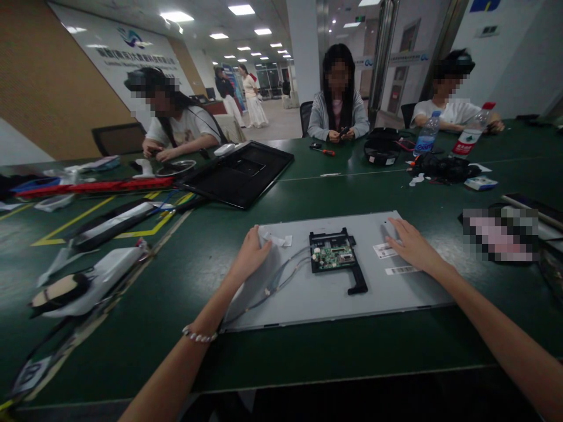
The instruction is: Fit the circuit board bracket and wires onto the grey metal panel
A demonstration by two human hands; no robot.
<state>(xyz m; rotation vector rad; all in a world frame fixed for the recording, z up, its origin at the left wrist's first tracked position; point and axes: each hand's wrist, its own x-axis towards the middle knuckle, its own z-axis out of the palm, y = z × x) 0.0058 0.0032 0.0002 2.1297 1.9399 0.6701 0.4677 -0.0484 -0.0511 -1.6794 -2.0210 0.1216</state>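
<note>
A flat grey display panel point(281, 299) lies on the table in front of me, its back side up. A green circuit board point(332, 257) sits in a black plastic bracket point(359, 278) near its middle. Thin cables point(281, 275) run from the board across the panel's left part. My left hand point(251, 252) grips the panel's left edge, its thumb over the back and its other fingers partly hidden at the side. On the opposite edge, my right hand point(411, 245) holds the panel beside white labels point(402, 270).
A black monitor housing point(241, 173) lies beyond the panel to the left. At left are a white device point(101, 275) and red strip point(97, 187). A screwdriver point(323, 150), black case point(382, 146) and bottles point(426, 133) stand or lie farther back. Several people sit across the table.
</note>
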